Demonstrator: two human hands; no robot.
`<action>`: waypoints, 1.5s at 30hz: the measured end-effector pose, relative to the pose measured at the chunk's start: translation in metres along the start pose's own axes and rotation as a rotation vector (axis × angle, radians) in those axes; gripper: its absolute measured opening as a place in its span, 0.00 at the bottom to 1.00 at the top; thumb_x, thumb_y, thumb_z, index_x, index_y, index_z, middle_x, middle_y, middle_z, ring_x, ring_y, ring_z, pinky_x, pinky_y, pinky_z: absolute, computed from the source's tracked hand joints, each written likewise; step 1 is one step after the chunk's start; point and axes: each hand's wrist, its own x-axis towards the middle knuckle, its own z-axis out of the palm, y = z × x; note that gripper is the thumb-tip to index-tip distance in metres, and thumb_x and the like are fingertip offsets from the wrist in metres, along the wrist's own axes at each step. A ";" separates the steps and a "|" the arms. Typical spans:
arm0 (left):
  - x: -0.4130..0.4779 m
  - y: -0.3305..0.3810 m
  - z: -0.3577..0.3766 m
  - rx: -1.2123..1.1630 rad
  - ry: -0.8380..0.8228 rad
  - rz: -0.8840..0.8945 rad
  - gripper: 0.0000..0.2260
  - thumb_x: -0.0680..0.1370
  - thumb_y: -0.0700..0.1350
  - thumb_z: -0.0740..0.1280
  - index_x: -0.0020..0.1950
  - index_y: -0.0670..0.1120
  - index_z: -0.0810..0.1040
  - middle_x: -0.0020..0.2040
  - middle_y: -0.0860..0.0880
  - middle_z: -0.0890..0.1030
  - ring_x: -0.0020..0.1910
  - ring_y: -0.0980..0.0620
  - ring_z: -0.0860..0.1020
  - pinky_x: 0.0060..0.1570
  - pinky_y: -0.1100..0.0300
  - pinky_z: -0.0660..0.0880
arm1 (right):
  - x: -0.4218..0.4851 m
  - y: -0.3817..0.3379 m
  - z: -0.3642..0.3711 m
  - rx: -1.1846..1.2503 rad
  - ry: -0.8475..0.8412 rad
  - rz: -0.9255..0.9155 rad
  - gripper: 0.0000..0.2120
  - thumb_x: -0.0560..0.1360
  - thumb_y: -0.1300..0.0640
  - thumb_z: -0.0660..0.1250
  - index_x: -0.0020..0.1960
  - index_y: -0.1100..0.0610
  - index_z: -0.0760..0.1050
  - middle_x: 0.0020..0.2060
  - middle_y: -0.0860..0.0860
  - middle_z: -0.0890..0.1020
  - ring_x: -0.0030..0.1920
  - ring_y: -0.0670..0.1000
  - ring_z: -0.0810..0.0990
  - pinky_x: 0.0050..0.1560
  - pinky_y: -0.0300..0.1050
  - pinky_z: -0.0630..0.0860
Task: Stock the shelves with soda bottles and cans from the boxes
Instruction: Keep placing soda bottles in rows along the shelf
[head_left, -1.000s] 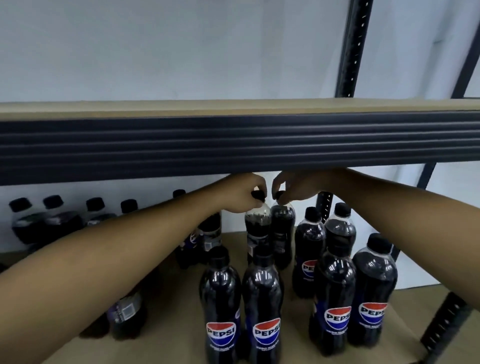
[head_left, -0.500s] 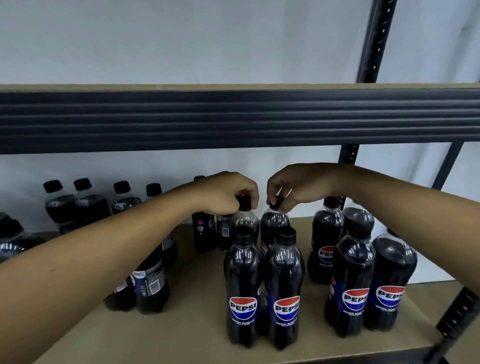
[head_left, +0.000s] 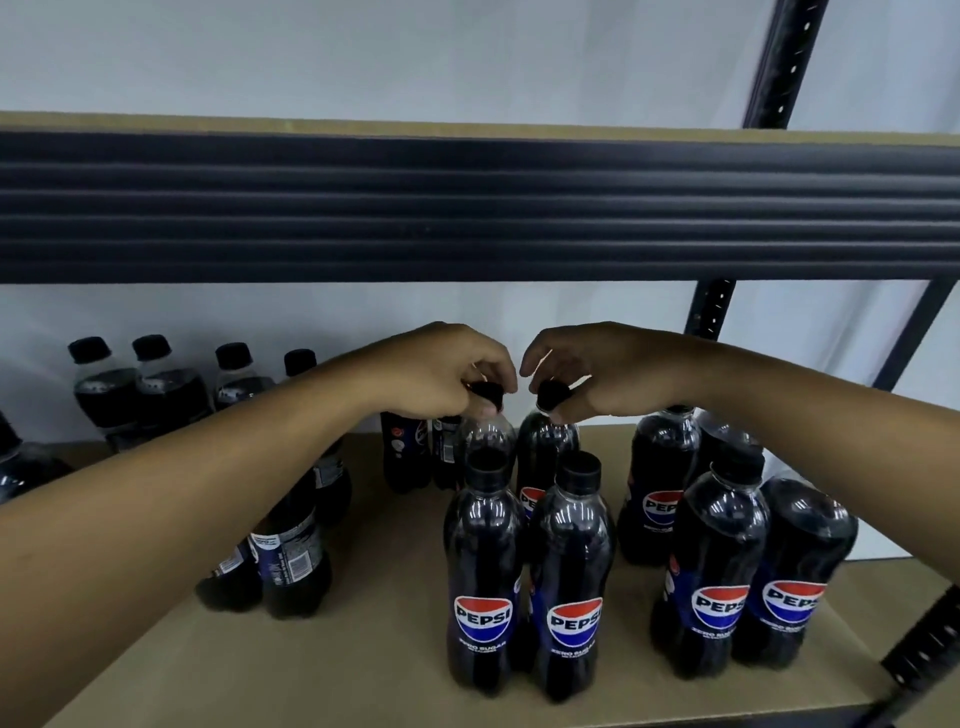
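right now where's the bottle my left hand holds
Head view, centre of the lower shelf: the left-hand bottle stands just behind the front pair of Pepsi bottles, immediately left of the right-hand bottle.

Upright black-capped Pepsi bottles (head_left: 484, 582) on shelf (head_left: 374, 644)

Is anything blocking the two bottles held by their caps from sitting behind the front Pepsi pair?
Nothing visible does. The left hand holds the left bottle and the right hand the right bottle by their caps, upright just behind the front pair; that pair hides their bases.
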 end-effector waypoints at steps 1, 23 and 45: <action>0.000 0.000 -0.001 0.035 0.001 -0.009 0.16 0.76 0.51 0.76 0.63 0.57 0.80 0.60 0.60 0.81 0.60 0.58 0.78 0.64 0.55 0.75 | 0.001 -0.001 0.001 -0.063 0.022 0.025 0.21 0.72 0.47 0.78 0.61 0.39 0.74 0.55 0.39 0.82 0.57 0.41 0.80 0.62 0.48 0.77; -0.004 -0.008 0.007 0.057 0.020 -0.005 0.09 0.77 0.52 0.74 0.55 0.62 0.82 0.55 0.63 0.81 0.52 0.60 0.80 0.61 0.50 0.78 | 0.000 0.002 0.004 0.005 -0.021 -0.002 0.08 0.76 0.50 0.75 0.55 0.49 0.82 0.49 0.41 0.86 0.43 0.45 0.87 0.54 0.43 0.82; -0.140 -0.016 0.154 -0.464 0.240 -0.101 0.28 0.74 0.65 0.72 0.72 0.66 0.68 0.62 0.66 0.80 0.61 0.64 0.79 0.64 0.54 0.76 | -0.134 -0.031 0.163 0.377 0.340 0.191 0.43 0.78 0.42 0.69 0.78 0.32 0.40 0.56 0.23 0.74 0.56 0.26 0.74 0.55 0.25 0.67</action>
